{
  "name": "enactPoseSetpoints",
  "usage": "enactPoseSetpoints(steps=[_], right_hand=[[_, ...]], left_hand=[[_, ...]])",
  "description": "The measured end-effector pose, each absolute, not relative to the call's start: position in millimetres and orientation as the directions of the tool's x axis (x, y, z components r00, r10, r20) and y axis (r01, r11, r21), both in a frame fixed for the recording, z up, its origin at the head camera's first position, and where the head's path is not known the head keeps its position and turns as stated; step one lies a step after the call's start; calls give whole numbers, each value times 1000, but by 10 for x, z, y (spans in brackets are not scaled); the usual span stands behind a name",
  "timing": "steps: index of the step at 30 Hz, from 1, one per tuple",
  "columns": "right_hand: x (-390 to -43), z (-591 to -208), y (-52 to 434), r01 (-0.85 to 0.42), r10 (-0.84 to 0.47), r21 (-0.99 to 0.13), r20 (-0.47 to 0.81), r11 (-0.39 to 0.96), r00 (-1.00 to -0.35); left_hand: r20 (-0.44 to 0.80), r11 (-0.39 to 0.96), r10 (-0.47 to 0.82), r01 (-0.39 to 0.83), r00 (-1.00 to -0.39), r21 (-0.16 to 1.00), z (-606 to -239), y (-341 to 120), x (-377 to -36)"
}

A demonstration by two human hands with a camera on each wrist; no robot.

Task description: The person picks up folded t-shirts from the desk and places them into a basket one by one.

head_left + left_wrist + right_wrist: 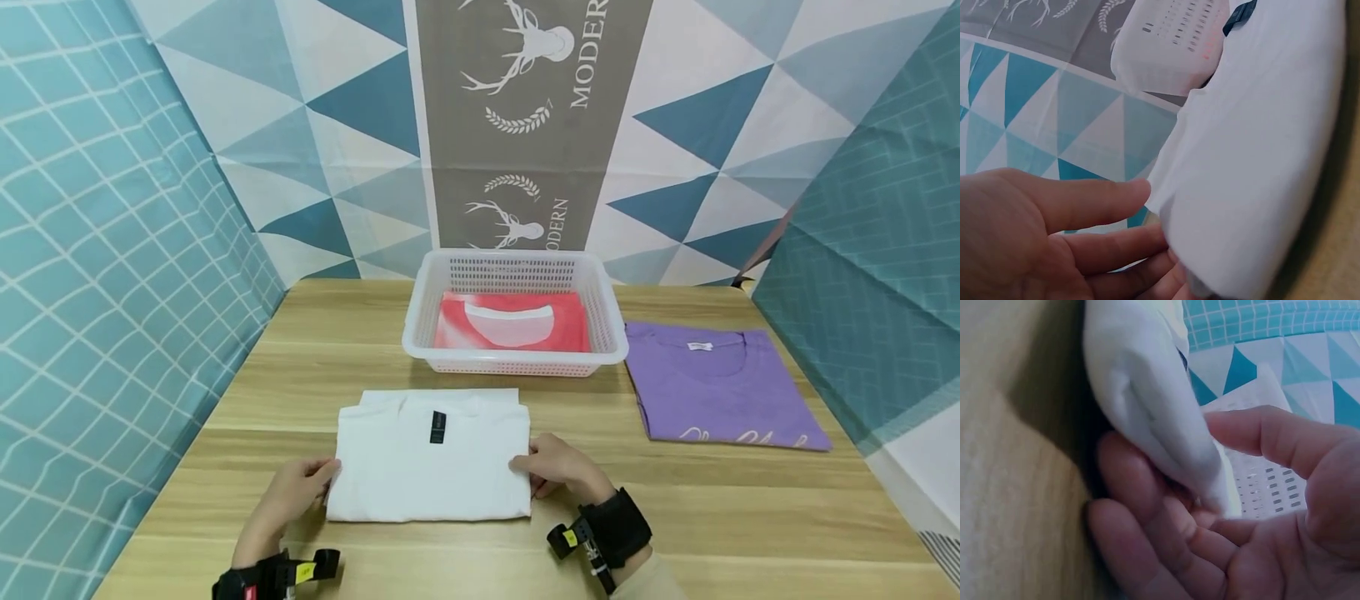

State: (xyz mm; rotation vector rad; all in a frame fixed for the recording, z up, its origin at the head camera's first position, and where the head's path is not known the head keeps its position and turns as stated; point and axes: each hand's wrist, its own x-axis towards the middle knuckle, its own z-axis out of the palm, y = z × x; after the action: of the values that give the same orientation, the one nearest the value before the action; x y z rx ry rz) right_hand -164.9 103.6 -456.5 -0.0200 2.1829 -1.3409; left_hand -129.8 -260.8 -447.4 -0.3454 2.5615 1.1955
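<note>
A folded white T-shirt (431, 475) with a dark neck label (438, 427) lies before me on the wooden table. My left hand (294, 493) grips its left edge. In the left wrist view, the thumb (1100, 203) meets the side of the white cloth (1247, 162), while the other fingers go underneath and their tips are partly hidden. At the right edge, my right hand (561, 468) pinches the shirt. The right wrist view has the thumb on one face of the folded layers (1147, 406) and curled fingers (1138, 487) below them.
Behind the shirt stands a white plastic basket (517, 360) holding a folded red and white garment (562, 321). A folded purple T-shirt (712, 392) lies on the table (720, 517) at the right. Patterned cloths (360, 125) hang around the back and sides.
</note>
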Motion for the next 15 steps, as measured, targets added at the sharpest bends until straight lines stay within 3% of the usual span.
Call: enactPoseSetpoints(steps=[7, 15], right_hand=[[-1814, -4627, 955, 358, -119, -846, -434, 395, -893], [-1838, -4688, 997, 365, -56, -838, -421, 405, -905]], left_hand=[[-309, 656, -54, -267, -949, 706, -4428, -2564, -1601], [-308, 720, -36, -238, -951, 652, -4438, -2377, -1677]])
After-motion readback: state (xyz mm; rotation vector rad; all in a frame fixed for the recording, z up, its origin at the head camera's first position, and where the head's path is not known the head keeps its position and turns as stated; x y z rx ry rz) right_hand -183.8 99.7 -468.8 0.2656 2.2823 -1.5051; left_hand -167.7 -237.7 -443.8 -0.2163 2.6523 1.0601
